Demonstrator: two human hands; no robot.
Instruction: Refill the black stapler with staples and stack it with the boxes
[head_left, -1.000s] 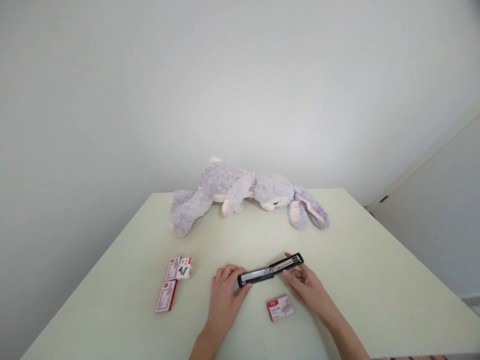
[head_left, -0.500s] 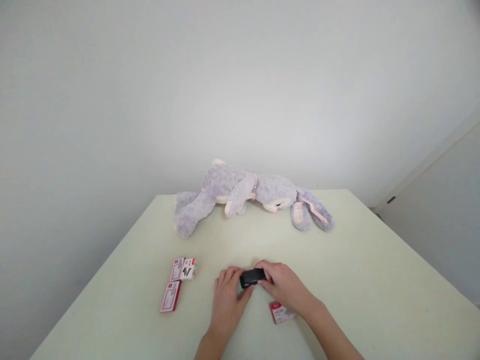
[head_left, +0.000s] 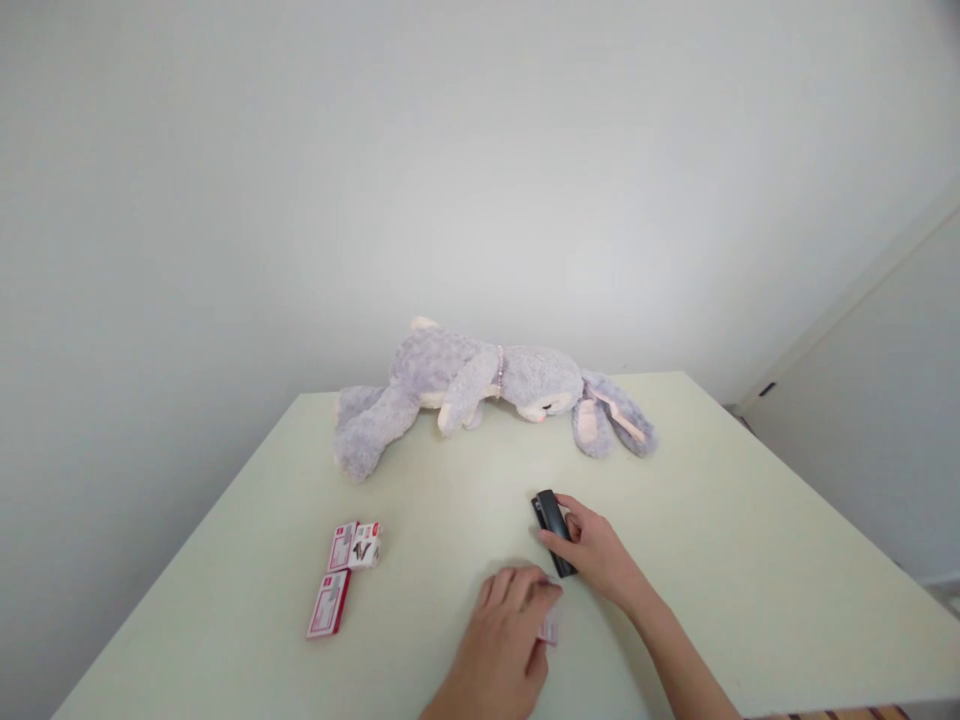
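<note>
My right hand (head_left: 589, 545) grips a black stapler (head_left: 553, 530), thumb on its near left side and fingers on the far side. The stapler slants on the table, its upper end pointing away from me. My left hand (head_left: 510, 620) is curled over a small red-and-white box (head_left: 550, 626). Only the box's right part shows, blurred, beside the thumb; the fingers hide the rest.
To the left lie two flat red-and-white boxes (head_left: 328, 604) and a white box with a dark printed picture (head_left: 367, 546), close together. A lilac plush rabbit (head_left: 457, 375) lies along the table's (head_left: 442, 500) back edge, before a pale wall.
The stapler has moved right and turned from crosswise to slanting away from me. My left hand has left it and come right, onto the small box. The view has shifted slightly.
</note>
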